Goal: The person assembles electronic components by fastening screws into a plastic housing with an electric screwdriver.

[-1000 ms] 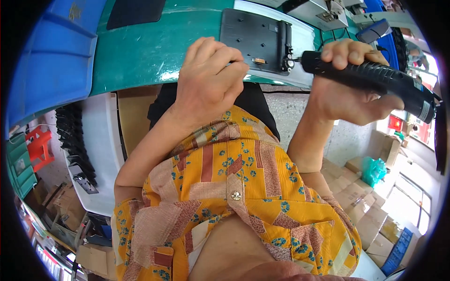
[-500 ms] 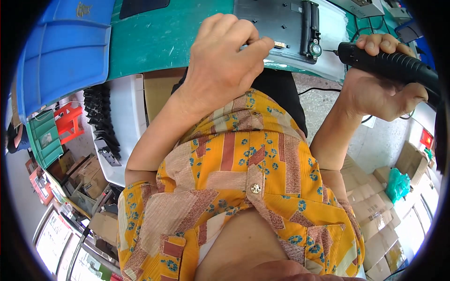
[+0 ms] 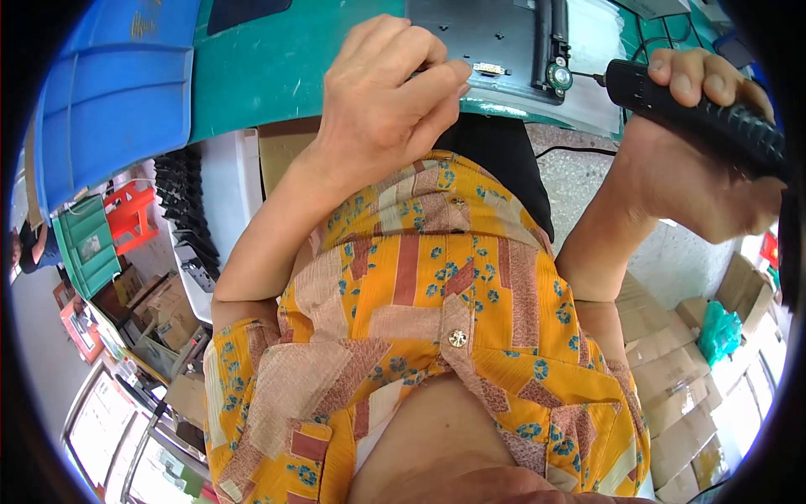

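Note:
My right hand point(image 3: 701, 143) is wrapped around a black electric screwdriver point(image 3: 663, 97), held nearly level. Its thin bit points left, its end near a round silver-and-green part point(image 3: 560, 76); whether they touch I cannot tell. That part sits at the near end of a black cylindrical hinge bar point(image 3: 557, 29) along the right side of a flat black panel point(image 3: 470, 38). A small gold-coloured connector point(image 3: 489, 69) shows at the panel's near edge. Just left of it, my left hand point(image 3: 390, 92) is closed with fingers curled, and what they pinch is hidden.
The panel lies on a green work table point(image 3: 260, 76), partly over a white translucent sheet point(image 3: 592, 50). A large blue bin point(image 3: 117, 109) stands at the left. Below it, a white tray point(image 3: 227, 193) holds several black parts point(image 3: 180, 197). Cardboard boxes point(image 3: 672, 370) are stacked at lower right.
The screwdriver's bit has come closer to the round part, with more of its shaft visible. My left hand has shifted slightly left, uncovering more of the gold-coloured connector.

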Action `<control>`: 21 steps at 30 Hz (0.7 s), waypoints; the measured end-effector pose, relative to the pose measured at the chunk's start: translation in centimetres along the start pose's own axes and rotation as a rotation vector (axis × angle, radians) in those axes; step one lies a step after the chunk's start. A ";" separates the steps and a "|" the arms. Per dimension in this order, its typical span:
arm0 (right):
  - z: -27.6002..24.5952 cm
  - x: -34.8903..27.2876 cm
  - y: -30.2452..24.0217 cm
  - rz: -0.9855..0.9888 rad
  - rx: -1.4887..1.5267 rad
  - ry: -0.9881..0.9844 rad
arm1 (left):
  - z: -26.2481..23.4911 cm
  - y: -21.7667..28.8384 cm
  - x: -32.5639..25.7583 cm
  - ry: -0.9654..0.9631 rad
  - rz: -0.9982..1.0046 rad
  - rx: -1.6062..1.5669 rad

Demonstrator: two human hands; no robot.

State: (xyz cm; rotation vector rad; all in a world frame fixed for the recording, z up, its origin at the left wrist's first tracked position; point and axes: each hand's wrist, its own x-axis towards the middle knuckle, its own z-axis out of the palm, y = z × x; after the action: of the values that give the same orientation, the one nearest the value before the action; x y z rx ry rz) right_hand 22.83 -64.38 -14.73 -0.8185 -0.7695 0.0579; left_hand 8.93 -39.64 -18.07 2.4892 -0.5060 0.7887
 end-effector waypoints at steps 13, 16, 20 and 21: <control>5.4 2.1 1.9 0.224 0.012 -0.271 | -1.3 1.4 0.2 0.080 -0.018 0.022; 5.5 2.2 2.2 0.210 0.081 -0.274 | -1.1 1.4 0.2 0.118 -0.007 0.005; 6.3 1.7 2.5 0.143 0.158 -0.193 | -0.9 1.9 0.7 0.156 -0.004 0.031; 6.3 1.8 2.4 0.125 0.181 -0.173 | -0.8 2.0 0.9 0.164 -0.010 0.030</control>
State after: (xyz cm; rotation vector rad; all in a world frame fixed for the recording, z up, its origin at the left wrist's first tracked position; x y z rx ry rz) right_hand 20.72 -58.12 -12.54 -0.6946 -0.8615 0.3093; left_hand 8.33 -41.04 -16.23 2.4254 -0.4257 0.9929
